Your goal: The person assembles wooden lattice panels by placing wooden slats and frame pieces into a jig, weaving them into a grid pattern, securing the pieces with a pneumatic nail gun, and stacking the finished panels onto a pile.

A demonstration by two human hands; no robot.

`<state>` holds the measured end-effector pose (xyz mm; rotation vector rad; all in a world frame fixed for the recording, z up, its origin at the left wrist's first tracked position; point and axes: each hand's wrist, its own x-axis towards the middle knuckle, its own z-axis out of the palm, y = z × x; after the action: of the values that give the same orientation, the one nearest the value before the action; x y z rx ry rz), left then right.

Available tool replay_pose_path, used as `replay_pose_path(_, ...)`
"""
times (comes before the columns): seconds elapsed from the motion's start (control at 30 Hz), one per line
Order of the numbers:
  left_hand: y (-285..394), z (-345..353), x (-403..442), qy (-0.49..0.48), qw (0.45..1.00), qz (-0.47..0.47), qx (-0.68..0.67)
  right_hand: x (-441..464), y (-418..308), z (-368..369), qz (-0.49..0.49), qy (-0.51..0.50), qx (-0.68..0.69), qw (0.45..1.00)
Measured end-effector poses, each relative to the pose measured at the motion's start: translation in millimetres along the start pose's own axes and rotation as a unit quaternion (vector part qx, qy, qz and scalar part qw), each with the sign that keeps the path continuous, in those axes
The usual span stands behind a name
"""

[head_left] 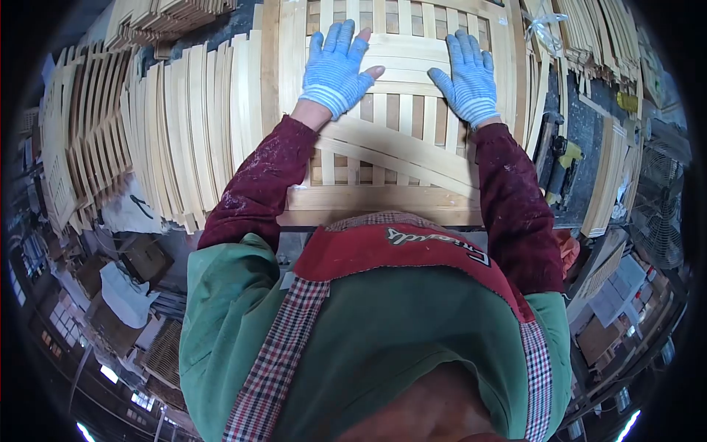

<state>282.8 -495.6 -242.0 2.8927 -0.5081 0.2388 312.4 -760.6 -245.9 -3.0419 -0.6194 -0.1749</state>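
Pale wooden lattice panel, on dark desk; slanting wooden strips across its near half. Left hand and right hand, blue-striped gloves: palms down on its slats, apart, fingers extended. Left: upright wooden slats. Right: yellow-green-and-black tool.

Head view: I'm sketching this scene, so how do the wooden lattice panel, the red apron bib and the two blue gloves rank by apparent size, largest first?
1. Wooden lattice panel
2. Red apron bib
3. Left glove and right glove: too alike to rank
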Motion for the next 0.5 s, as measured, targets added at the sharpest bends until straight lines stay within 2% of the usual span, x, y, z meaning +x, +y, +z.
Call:
replay_pose_path(0.07,26.5,-22.9,-8.6,0.001,1.0,0.025,-0.016,0.6,-0.4,0.5,0.001,-0.008,0.001,1.0)
replay_pose_path(0.13,67.2,-48.0,-25.7,-0.142,0.976,0.138,-0.092,-1.7,0.0,0.1,0.0,-0.015,-0.013,1.0)
replay_pose_path(0.2,80.4,-13.7,-67.2,-0.099,0.951,0.202,-0.211,2.7,-0.9,1.5,-0.006,-0.012,-0.011,1.0)
replay_pose_path(0.3,76.2,-8.7,-67.5,-0.059,0.958,0.194,-0.201,-5.2,0.0,-5.5,-0.001,0.0,0.034,0.999)
replay_pose_path(0.4,72.1,-11.3,-58.9,-0.082,0.965,0.166,-0.183,-43.7,-18.4,-36.1,0.014,-0.045,0.047,0.998)
replay_pose_path(0.5,74.4,-12.2,-49.3,-0.101,0.968,0.155,-0.17,-98.9,-29.6,-34.3,0.015,-0.076,0.092,0.993)
